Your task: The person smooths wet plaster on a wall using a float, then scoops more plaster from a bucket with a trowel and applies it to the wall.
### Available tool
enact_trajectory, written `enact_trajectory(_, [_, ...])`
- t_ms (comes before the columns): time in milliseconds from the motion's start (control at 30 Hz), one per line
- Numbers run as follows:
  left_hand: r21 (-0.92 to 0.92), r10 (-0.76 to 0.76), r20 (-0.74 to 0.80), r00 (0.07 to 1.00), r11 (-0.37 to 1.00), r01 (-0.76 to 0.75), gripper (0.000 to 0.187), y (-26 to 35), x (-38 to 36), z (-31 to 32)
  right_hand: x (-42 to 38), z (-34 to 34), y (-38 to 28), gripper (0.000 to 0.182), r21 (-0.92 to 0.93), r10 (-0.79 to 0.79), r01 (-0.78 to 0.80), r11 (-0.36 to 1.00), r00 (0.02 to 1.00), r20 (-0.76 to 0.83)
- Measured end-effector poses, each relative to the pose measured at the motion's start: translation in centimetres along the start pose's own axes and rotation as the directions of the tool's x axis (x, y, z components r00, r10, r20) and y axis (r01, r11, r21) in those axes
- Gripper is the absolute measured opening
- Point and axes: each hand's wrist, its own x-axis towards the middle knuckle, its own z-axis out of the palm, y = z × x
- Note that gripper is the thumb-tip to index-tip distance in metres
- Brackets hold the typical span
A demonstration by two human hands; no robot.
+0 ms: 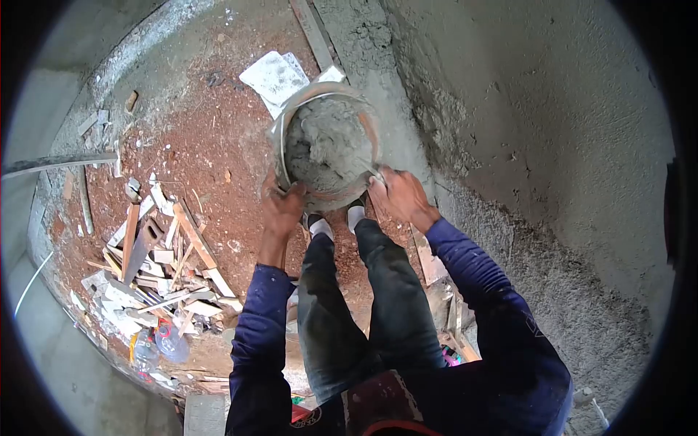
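Note:
A round basin (368,133) full of wet grey mortar (327,138) is in front of me, above my feet. My left hand (282,207) is closed on its near left rim, thumb toward the inside. At the near right rim, my right hand (398,195) is closed too, with a thin pale piece (376,176) showing by its fingers. The fingers under the rim are hidden on both sides. Mortar smears coat the inner wall of the basin.
Broken wood scraps (163,254) lie heaped on the reddish dirt floor (218,145) at left, with plastic bottles (171,343) below. White paper sheets (273,78) lie beyond the basin. A wall with grey plaster (545,131) rises at right; a board (313,33) lies ahead.

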Motion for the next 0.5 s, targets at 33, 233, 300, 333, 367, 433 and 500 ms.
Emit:
enact_trajectory(33, [0.051, -0.024, -0.021, 0.999, 0.998, 0.025, 0.028, -0.3, 0.7, -0.8, 1.7, 0.0, -0.7, 0.042, -0.093, 0.045, -0.041, 0.995, 0.998, 0.044])
enact_trajectory(233, [-0.215, -0.403, -0.218, 0.889, 0.908, 0.359, 0.037, -4.0, 0.9, -3.2, 4.1, 1.0, -3.3, 0.034, 0.075, -0.196, 0.196, 0.978, 0.981, -0.011])
enact_trajectory(300, [-0.220, -0.302, -0.305, 0.903, 0.945, 0.242, 0.043, -5.8, 0.4, -4.6, 4.8, 2.9, -3.6, 0.032, 0.268, -0.262, 0.235, 0.934, 0.963, 0.068])
enact_trajectory(333, [-0.150, -0.307, -0.352, 0.884, 0.951, 0.270, 0.046, -6.9, 0.1, -5.2, 5.5, 3.8, -3.4, 0.031, 0.430, -0.225, 0.148, 0.891, 0.965, 0.134])
enact_trajectory(367, [-0.175, -0.380, -0.398, 0.835, 0.925, 0.337, 0.045, -7.2, -0.2, -5.5, 6.7, 5.6, -2.1, 0.031, 0.439, -0.229, 0.145, 0.887, 0.963, 0.143])
enact_trajectory(433, [-0.239, -0.415, -0.453, 0.789, 0.909, 0.341, 0.046, -8.5, -1.3, -6.0, 8.5, 10.1, 1.7, 0.036, 0.580, -0.446, 0.402, 0.708, 0.892, -0.073])
enact_trajectory(500, [-0.180, -0.360, -0.428, 0.829, 0.933, 0.312, 0.049, -10.5, -2.4, -7.3, 11.1, 7.4, 6.5, 0.034, 0.739, -0.212, -0.144, 0.658, 0.907, 0.365])
